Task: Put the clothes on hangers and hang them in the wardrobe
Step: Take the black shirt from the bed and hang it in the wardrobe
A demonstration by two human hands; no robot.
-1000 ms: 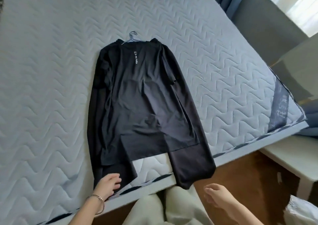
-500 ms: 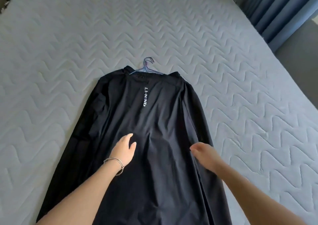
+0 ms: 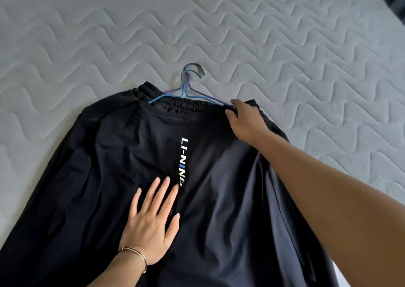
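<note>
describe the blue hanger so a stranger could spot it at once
On the grey quilted mattress lies a black garment with white lettering. At its top edge two wire hooks poke out; the blue hanger is the brighter one, beside the purple hanger.

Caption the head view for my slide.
Left hand flat on black long-sleeved shirt on grey quilted mattress; right hand pinches its shoulder by blue wire hanger.

Thin gold bangle (image 3: 133, 251), L wrist (image 3: 128, 264)
</note>
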